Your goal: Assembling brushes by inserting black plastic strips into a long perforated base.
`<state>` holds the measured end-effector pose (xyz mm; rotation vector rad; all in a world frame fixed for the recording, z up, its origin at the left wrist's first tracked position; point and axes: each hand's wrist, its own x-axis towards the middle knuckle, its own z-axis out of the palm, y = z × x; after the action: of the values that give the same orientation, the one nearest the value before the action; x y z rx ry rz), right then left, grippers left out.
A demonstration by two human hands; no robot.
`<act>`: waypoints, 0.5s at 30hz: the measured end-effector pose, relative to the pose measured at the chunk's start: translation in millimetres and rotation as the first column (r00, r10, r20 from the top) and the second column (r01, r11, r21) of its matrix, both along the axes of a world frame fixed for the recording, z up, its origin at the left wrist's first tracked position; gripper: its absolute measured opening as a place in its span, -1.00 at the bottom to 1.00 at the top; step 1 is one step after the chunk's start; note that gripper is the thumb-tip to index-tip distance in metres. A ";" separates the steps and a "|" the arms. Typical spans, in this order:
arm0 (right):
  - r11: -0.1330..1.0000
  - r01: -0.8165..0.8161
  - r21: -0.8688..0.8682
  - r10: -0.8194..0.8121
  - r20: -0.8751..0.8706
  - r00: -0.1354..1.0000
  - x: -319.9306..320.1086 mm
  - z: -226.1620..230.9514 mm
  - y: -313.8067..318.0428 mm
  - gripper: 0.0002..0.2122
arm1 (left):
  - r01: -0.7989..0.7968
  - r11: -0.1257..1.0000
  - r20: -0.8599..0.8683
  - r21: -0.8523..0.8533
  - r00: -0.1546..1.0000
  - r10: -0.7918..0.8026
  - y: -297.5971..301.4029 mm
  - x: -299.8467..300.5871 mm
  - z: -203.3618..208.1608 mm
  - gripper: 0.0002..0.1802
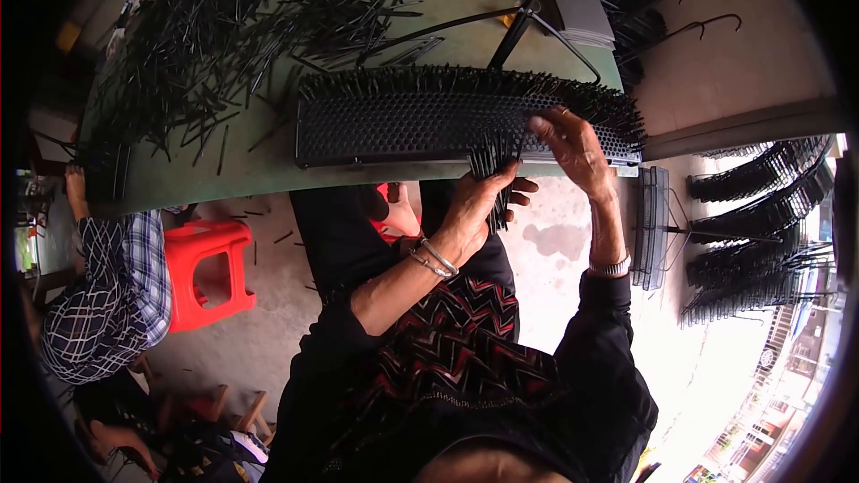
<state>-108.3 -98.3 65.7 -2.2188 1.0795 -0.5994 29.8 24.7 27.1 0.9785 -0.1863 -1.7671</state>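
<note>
My left hand [479, 201] is closed round a bundle of thin black sticks [489, 161], whose upper ends reach over the front edge of a long black perforated rack [394, 130]. The rack lies along the near edge of a green table. Black sticks [403, 80] stand close together in its far rows and at its right end, while many nearer holes show bare. Over the right half of the rack, my right hand [573, 148] has its thumb and fingers drawn together close to the holes. Whatever they pinch is too small or blurred to name.
A large heap of loose black sticks [197, 45] covers the table's left. Behind the rack stands a black metal stand [523, 13]. Filled black racks [761, 224] hang at right. A red stool [210, 277] and another person in a checked garment [107, 304] are at left.
</note>
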 end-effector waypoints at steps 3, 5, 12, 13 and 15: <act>0.950 -0.087 0.301 0.048 0.133 0.990 -1.8 4.7 17.5 -0.81 | 0.035 0.999 0.047 -0.020 0.998 -0.034 2.1 -1.5 4.4 -0.70; 0.880 -0.056 0.471 -0.048 0.206 0.977 -4.9 5.9 19.4 -0.83 | 0.091 0.995 0.104 -0.050 0.991 -0.086 3.3 -2.4 8.5 -0.66; 0.828 -0.109 0.549 0.031 0.149 0.988 -19.1 3.2 11.6 -0.88 | 0.098 0.989 0.136 -0.109 0.987 -0.083 1.7 -13.4 3.5 -0.63; 0.830 -0.105 0.548 0.026 0.150 0.988 -20.8 6.3 12.3 -0.88 | 0.092 0.990 0.126 -0.104 0.989 -0.079 0.8 -14.3 3.0 -0.62; 0.831 -0.152 0.535 0.020 0.244 0.970 -20.4 12.0 12.0 -0.91 | 0.082 0.992 0.121 -0.096 0.990 -0.070 -2.3 -13.8 1.1 -0.61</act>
<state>-128.7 -86.3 77.6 -1.6375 0.8859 -0.4205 16.1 22.5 28.3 1.0140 -0.3888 -1.7518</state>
